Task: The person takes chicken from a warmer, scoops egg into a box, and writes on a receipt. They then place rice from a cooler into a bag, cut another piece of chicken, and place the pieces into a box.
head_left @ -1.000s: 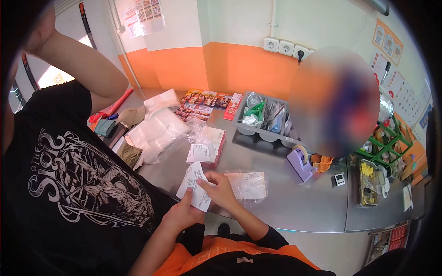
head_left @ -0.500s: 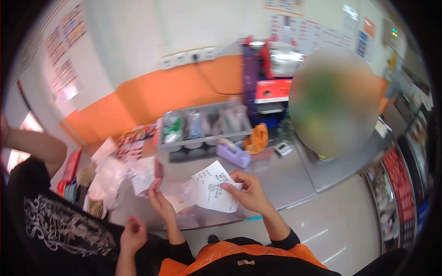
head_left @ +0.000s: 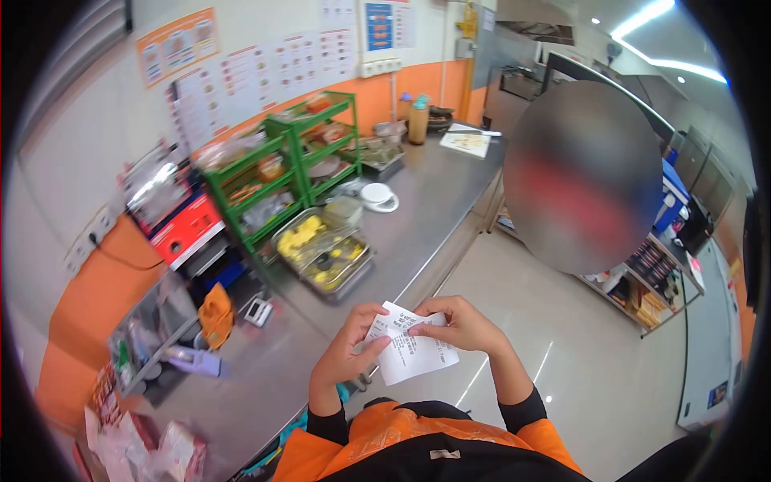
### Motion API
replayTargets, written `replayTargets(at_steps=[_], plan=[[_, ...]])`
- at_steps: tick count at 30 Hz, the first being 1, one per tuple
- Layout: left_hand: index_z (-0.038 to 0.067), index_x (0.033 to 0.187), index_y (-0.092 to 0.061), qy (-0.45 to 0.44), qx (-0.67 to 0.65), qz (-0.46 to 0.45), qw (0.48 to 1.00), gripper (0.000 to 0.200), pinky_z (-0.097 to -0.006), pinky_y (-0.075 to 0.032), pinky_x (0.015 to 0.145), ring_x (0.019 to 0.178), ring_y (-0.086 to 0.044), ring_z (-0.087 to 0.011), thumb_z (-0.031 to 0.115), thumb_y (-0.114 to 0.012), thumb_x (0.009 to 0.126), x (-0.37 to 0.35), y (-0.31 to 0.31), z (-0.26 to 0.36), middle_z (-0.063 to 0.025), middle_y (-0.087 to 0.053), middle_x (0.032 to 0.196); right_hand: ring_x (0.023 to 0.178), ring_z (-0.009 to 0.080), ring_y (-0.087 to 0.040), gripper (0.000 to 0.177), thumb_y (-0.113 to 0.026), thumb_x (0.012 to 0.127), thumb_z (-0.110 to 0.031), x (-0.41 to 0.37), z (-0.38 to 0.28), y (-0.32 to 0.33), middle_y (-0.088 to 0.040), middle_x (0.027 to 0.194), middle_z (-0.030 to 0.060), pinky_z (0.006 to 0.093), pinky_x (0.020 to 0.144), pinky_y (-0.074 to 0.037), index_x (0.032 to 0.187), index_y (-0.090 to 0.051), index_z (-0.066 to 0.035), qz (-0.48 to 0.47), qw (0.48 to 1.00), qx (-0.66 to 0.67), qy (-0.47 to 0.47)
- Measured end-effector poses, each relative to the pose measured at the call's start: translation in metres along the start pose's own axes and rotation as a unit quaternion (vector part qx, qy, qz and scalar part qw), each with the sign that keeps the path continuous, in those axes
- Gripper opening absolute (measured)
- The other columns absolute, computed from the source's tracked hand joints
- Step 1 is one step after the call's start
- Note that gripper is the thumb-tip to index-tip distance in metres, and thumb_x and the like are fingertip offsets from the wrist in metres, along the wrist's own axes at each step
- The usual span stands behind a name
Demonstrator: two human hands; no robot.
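Left fingers (head_left: 374, 349) moved onto receipt (head_left: 409, 358), pinched closed; right fingers (head_left: 434, 330) pinch it too. Metal tray (head_left: 351, 276) holds yellow food (head_left: 303, 233).

view: swung right | hands (head_left: 344, 358): left rejoined the receipt (head_left: 411, 366) | black-shirted person: out of view

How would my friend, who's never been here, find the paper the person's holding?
Start at the long steel counter and follow its front edge down towards the viewer. There, the person's left hand and right hand hold a white paper slip between them. It has small dark print, and unlike the wall sheets higher up, it's in somebody's hands.
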State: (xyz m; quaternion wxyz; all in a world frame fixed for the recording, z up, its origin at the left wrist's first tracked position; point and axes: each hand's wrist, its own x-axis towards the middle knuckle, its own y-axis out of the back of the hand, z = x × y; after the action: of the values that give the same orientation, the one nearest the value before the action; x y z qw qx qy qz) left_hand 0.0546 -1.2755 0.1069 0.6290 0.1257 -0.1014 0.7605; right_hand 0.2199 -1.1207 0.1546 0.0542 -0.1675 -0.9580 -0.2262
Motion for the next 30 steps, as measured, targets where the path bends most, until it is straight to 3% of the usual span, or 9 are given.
replayTargets(at_steps=[3, 6, 9, 13, 19, 22, 25, 28, 30], plan=[[0.006, 0.122, -0.048, 0.077, 0.049, -0.067, 0.994, 0.038, -0.0258, -0.044, 0.084, 0.095, -0.055, -0.0112, 0.002, -0.057, 0.086, 0.065, -0.015, -0.031, -0.0083, -0.056, 0.110, 0.070, 0.0091, -0.059, 0.021, -0.070, 0.079, -0.015, 0.007, 0.024, 0.053, -0.063, 0.075, 0.0057, 0.0245, 0.060, -0.045, 0.096, -0.064, -0.003, 0.036, 0.987, -0.070, -0.139], [0.004, 0.124, -0.052, 0.066, 0.103, -0.035, 0.992, 0.038, -0.0242, -0.044, 0.084, 0.095, -0.055, -0.0102, 0.000, -0.056, 0.086, 0.129, -0.025, -0.069, -0.0054, -0.055, 0.111, 0.074, 0.0081, -0.059, 0.031, -0.071, 0.078, -0.011, 0.028, 0.082, 0.096, -0.064, 0.076, 0.0053, 0.0231, 0.063, -0.045, 0.106, -0.061, -0.003, 0.123, 0.972, -0.067, -0.189], [0.007, 0.127, -0.050, 0.016, 0.145, 0.056, 0.988, 0.042, -0.0257, -0.046, 0.078, 0.094, -0.056, -0.0147, 0.002, -0.056, 0.085, 0.189, -0.021, -0.118, -0.0078, -0.057, 0.105, 0.071, 0.0069, -0.057, 0.038, -0.070, 0.078, -0.007, 0.062, 0.155, 0.141, -0.064, 0.076, 0.0037, 0.0226, 0.062, -0.044, 0.113, -0.056, -0.002, 0.128, 0.979, 0.130, -0.087], [0.007, 0.127, -0.049, 0.065, 0.053, 0.124, 0.989, 0.043, -0.0261, -0.046, 0.079, 0.097, -0.056, -0.0157, 0.000, -0.053, 0.085, 0.267, -0.007, -0.179, -0.0095, -0.053, 0.113, 0.070, 0.0070, -0.056, 0.036, -0.068, 0.079, -0.004, 0.132, 0.243, 0.195, -0.063, 0.076, 0.0016, 0.0226, 0.062, -0.044, 0.112, -0.055, -0.002, 0.126, 0.967, 0.196, -0.102], [0.008, 0.124, -0.049, 0.107, 0.211, 0.289, 0.928, 0.043, -0.0335, -0.045, 0.087, 0.104, -0.055, -0.0286, 0.002, -0.055, 0.082, 0.324, 0.039, -0.318, -0.0139, -0.050, 0.118, 0.070, 0.0112, -0.058, 0.032, -0.071, 0.073, -0.006, 0.247, 0.378, 0.248, -0.065, 0.078, 0.0059, 0.0265, 0.065, -0.046, 0.101, -0.058, -0.001, -0.047, 0.988, 0.035, -0.142], [0.009, 0.121, -0.051, 0.210, 0.316, 0.368, 0.849, 0.042, -0.0374, -0.043, 0.090, 0.108, -0.050, -0.0348, 0.004, -0.057, 0.080, 0.336, 0.044, -0.345, -0.0138, -0.050, 0.119, 0.068, 0.0164, -0.059, 0.030, -0.074, 0.070, -0.010, 0.307, 0.436, 0.243, -0.066, 0.078, 0.0074, 0.0306, 0.065, -0.047, 0.095, -0.060, -0.003, -0.164, 0.982, -0.015, -0.094], [0.012, 0.118, -0.053, 0.227, 0.451, 0.448, 0.738, 0.040, -0.0405, -0.040, 0.093, 0.114, -0.045, -0.0331, 0.006, -0.058, 0.079, 0.356, 0.031, -0.345, -0.0110, -0.048, 0.122, 0.074, 0.0205, -0.060, 0.029, -0.075, 0.067, -0.014, 0.358, 0.464, 0.226, -0.066, 0.079, 0.0066, 0.0339, 0.067, -0.047, 0.091, -0.061, -0.006, -0.237, 0.962, -0.130, -0.029], [0.013, 0.117, -0.055, 0.258, 0.570, 0.403, 0.668, 0.040, -0.0425, -0.037, 0.097, 0.118, -0.041, -0.0321, 0.010, -0.062, 0.078, 0.374, 0.022, -0.346, -0.0104, -0.046, 0.125, 0.086, 0.0255, -0.058, 0.031, -0.077, 0.064, -0.018, 0.395, 0.466, 0.212, -0.065, 0.082, 0.0066, 0.0388, 0.076, -0.045, 0.088, -0.061, -0.008, -0.271, 0.933, -0.234, 0.045], [0.012, 0.118, -0.055, 0.257, 0.525, 0.412, 0.699, 0.041, -0.0440, -0.034, 0.099, 0.118, -0.039, -0.0324, 0.015, -0.063, 0.078, 0.380, 0.019, -0.365, -0.0113, -0.043, 0.127, 0.096, 0.0273, -0.054, 0.032, -0.078, 0.061, -0.021, 0.410, 0.464, 0.209, -0.063, 0.089, 0.0060, 0.0406, 0.083, -0.043, 0.085, -0.061, -0.009, -0.298, 0.915, -0.257, 0.091]])
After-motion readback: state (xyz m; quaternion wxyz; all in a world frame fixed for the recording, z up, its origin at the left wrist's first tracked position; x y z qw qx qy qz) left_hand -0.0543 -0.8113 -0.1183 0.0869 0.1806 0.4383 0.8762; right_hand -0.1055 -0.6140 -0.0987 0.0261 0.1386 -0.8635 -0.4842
